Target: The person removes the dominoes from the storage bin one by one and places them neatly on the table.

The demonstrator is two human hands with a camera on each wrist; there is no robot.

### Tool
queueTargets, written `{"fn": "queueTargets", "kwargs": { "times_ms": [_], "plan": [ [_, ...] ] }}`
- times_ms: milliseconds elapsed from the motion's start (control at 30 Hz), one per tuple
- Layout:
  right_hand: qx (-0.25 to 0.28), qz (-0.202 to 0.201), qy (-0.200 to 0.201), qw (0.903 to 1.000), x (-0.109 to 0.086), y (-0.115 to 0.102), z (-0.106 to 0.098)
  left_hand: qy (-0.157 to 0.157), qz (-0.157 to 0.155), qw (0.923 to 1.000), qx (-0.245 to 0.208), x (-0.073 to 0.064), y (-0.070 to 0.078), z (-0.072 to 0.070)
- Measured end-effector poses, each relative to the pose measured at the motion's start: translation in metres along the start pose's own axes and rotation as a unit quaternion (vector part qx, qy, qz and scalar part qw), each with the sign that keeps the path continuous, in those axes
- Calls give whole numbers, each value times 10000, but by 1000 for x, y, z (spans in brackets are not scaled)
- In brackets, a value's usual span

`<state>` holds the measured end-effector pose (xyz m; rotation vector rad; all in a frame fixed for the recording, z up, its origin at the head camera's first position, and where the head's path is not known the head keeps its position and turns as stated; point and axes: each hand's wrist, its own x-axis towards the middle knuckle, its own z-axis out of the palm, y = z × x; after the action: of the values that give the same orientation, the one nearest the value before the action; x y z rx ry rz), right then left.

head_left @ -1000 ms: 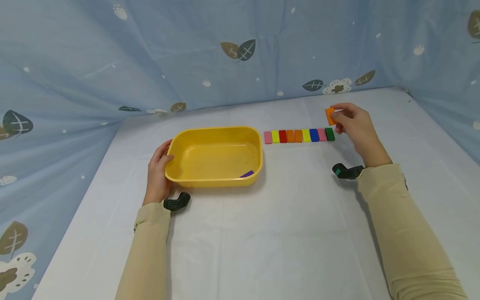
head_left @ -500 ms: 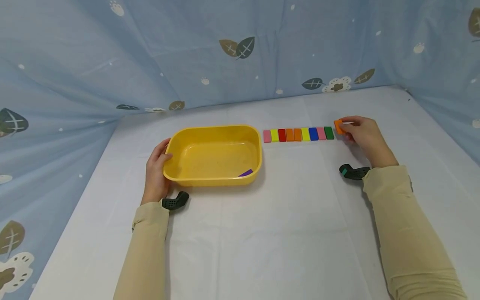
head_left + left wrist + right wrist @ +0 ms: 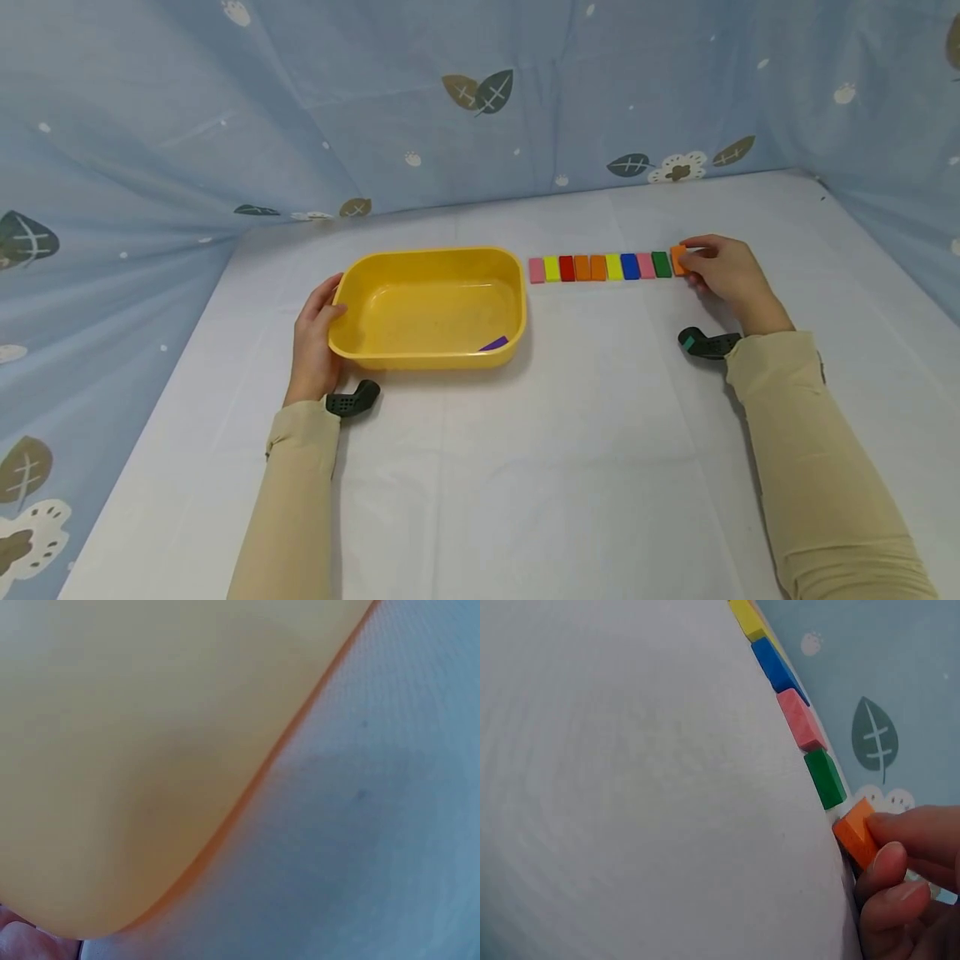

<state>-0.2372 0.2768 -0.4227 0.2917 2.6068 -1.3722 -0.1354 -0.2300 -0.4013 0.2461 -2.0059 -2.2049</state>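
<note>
An orange block is pinched between the thumb and fingers of my right hand, at the right end of a row of coloured blocks. A small gap separates it from the green block. Leftward along the row come a pink block, a blue block, a yellow block, two orange ones, a red block, another yellow and another pink. My left hand grips the left end of a yellow basin, thumb over the rim. Inside the basin lies a purple block.
A white cloth covers the table. Behind it hangs a blue curtain with leaf and paw prints, also along both sides. The basin's right wall stands close to the row's left end. Black devices sit at both wrists.
My right hand has brought the orange block down and to the right, from above the green block to beside it at the row's end. The left hand stays on the basin.
</note>
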Motion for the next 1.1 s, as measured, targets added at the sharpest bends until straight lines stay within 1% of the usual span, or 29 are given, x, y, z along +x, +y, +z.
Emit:
{"fn": "queueTargets", "kwargs": {
  "times_ms": [233, 333, 500, 567, 633, 700, 800, 900, 1000, 1100],
  "plan": [
    [-153, -2, 97, 9998, -2, -3, 1, 23, -11, 10000, 80, -1, 2, 1],
    [-271, -67, 166, 9995, -1, -2, 2, 22, 13, 10000, 82, -1, 2, 2],
    [-311, -209, 225, 9990, 0, -2, 3, 14, 29, 10000, 47, 0, 1, 1],
    [-303, -189, 228, 9991, 0, -2, 4, 23, 30, 10000, 58, 0, 0, 1],
    [-285, -87, 221, 9993, -1, -4, 4, 38, 25, 10000, 88, 0, 0, 0],
    [-144, 8, 223, 9996, -1, -5, 3, 35, 26, 10000, 83, 0, 0, 0],
    [203, 186, 245, 9993, -2, -6, 1, 7, 21, 10000, 80, 0, 0, 0],
    [657, 165, 368, 9970, -2, -8, 1, -17, 13, 10000, 77, 0, 1, 0],
    [1032, -114, 610, 9927, 0, -12, 4, -8, -8, 10000, 91, 0, 2, 0],
    [1360, -614, 834, 9853, 9, -12, 12, 12, -23, 10000, 91, -1, 2, 0]
  ]
}}
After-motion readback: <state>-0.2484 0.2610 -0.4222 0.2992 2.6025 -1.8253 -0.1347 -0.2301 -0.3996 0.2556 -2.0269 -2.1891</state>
